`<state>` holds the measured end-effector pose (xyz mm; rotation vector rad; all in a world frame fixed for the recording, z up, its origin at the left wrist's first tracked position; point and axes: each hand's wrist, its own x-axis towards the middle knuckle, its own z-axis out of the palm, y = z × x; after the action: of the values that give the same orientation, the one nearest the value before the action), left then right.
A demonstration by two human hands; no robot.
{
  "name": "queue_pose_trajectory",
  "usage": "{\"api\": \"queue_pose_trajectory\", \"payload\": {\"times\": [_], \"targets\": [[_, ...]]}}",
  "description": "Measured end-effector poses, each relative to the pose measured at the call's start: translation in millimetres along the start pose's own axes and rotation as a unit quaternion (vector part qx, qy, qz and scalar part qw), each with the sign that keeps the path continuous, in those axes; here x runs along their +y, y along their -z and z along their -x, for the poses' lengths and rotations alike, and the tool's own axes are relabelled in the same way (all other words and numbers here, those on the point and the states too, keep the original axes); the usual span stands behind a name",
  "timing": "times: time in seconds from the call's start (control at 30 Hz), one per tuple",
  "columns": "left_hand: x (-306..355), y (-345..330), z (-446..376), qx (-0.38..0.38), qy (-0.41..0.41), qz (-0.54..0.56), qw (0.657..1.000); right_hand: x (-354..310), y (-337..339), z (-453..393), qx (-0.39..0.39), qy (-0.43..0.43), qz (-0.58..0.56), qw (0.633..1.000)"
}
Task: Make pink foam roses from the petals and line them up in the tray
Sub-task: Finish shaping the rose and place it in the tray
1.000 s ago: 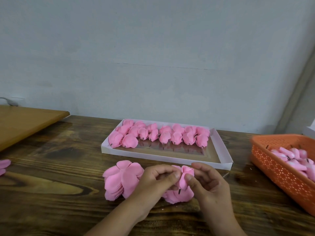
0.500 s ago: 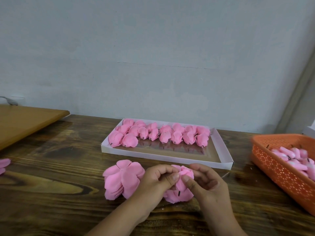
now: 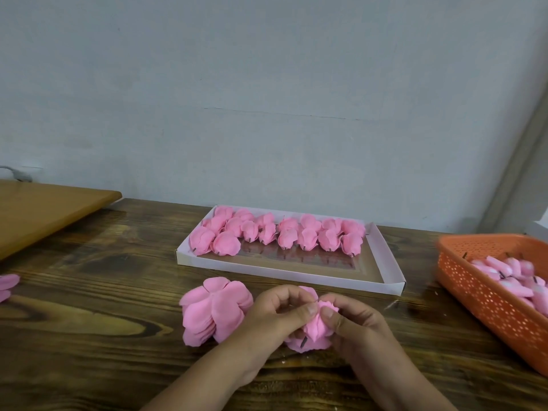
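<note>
While soft foam petals (image 3: 214, 312) lie stacked, both hands — left (image 3: 275, 317), right (image 3: 354, 324) — pinch one ruffled rose (image 3: 318, 327).

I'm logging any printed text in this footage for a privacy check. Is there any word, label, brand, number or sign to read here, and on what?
None: no readable text shows in this view.
white tray: plain walls, no print.
orange basket: only a hole pattern, no label.
foam roses, petal stack, wooden table and wall: unmarked.
</note>
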<state>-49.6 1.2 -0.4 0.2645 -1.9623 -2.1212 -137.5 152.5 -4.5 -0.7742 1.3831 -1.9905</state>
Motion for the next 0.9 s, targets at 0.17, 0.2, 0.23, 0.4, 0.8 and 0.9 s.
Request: {"api": "queue_pose_trajectory", "payload": {"times": [0.17,0.2,0.23,0.4,0.8,0.9], "targets": [[2,-2,0,-0.004,0.033,0.086,0.996,2,-1,0,0.033,0.031,0.007,0.999],[3,-1,0,-0.001,0.034,0.094,0.995,1,-1,0,0.045,0.041,0.022,0.998],[3,-1,0,0.000,0.035,0.097,0.995,1,-1,0,0.058,0.051,0.038,0.996],[0,-3,1,-0.010,0.024,0.068,0.997,1,2,0,0.081,0.075,0.061,0.992],[-3,1,-2,-0.017,-0.006,-0.021,1.000,-9,12,-1,0.015,0.089,0.172,0.981],[-5,2,-2,-0.022,0.003,-0.012,1.000,-11,12,0,0.005,0.097,0.194,0.976]]}}
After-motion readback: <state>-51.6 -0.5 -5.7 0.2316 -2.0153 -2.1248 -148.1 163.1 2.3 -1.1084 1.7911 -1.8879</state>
